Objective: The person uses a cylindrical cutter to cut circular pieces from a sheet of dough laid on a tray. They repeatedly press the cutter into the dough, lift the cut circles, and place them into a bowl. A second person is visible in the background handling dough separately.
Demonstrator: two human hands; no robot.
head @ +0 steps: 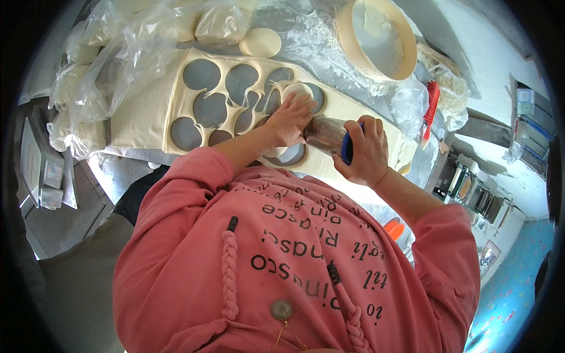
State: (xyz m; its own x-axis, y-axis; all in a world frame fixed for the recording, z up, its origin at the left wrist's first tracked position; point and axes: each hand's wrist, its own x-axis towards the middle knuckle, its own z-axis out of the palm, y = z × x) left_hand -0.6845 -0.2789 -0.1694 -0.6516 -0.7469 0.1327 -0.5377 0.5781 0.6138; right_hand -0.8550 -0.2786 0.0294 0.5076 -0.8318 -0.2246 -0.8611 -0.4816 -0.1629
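In my right hand (364, 152) is a metal cylinder (324, 134) with a blue rim, apparently a round dough cutter. I grip it at the blue end, and its other end is at the dough sheet (355, 119). My left hand (291, 117) lies spread over a cut dough disc (298, 92), fingers apart, close beside the cylinder. Round holes in the sheet left of my hands show the grey worktop (209, 109), with thin strips of dough between them. Part of another pale disc (276, 152) shows below my left wrist.
One dough disc (260, 43) sits beyond the sheet. Bagged dough pieces (223, 22) crowd the far left. A round wooden-rimmed sieve (412, 53) stands at the back right on floury metal. Right of it are a red-handled brush (431, 106) and a clear plastic bag (408, 106).
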